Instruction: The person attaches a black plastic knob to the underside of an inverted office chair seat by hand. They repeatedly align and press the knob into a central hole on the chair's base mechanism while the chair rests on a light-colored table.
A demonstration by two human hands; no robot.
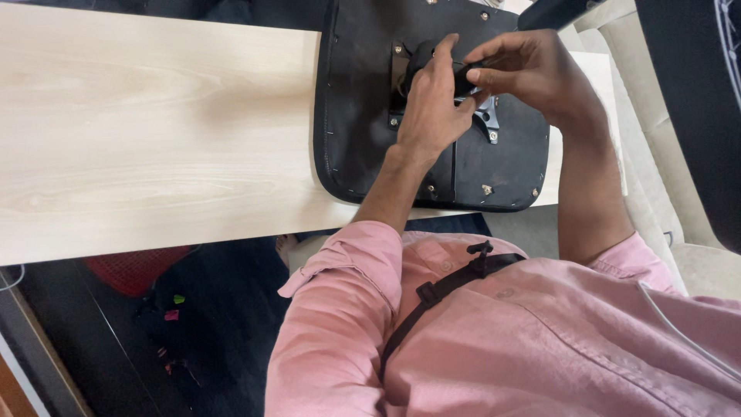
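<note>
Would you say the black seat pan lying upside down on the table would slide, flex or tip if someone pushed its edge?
The seat pan looks stiff: a broad, flat panel with bolted metal plates. It probably slides rather than tips, lying flat on the smooth wooden table. One corner overhangs the table's near edge, so a push that way might drop it.

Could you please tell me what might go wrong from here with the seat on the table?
1. The seat lies upside down with its near edge past the table edge; pressing could tip or slide it off.
2. Both hands, left hand and right hand, crowd a black part over the metal bracket; fingers could get pinched.
3. Small screws on the seat could roll away if loose.
</note>
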